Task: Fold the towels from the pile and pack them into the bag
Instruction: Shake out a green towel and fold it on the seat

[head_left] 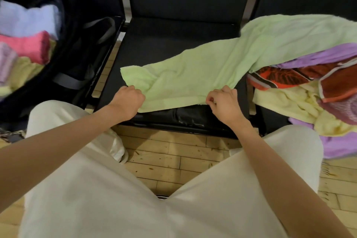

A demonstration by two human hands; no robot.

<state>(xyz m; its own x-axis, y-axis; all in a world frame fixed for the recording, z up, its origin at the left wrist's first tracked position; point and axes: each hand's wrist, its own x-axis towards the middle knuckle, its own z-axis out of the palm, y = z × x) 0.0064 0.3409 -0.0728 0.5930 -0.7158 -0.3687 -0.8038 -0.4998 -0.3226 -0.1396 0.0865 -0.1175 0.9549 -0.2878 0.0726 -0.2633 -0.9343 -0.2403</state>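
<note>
- Black padded seats (173,44) in a row, with metal frame bars between them, stand on a pale wooden plank floor (164,164).
- A person sits facing the middle seat; only bare forearms and cream trousers (119,199) show.
- A light green towel (202,69) lies stretched across the middle seat, its far end running up to the right over the pile.
- The left hand (128,100) is closed into a fist, pinching the towel's near left corner at the seat's front edge.
- The right hand (224,102) has its fingers curled and pressed together, pinching the towel's near right edge.
- On the right-hand seat sits the pile of towels (309,98): pale yellow, purple, and one with a red-orange pattern, crumpled together and partly hanging over the seat's front.
- On the left-hand seat rests an open black bag (77,48) with grey straps.
- Inside the bag lie folded towels (25,42) in lilac-white, pink and pale yellow, side by side; this area is blurred.
</note>
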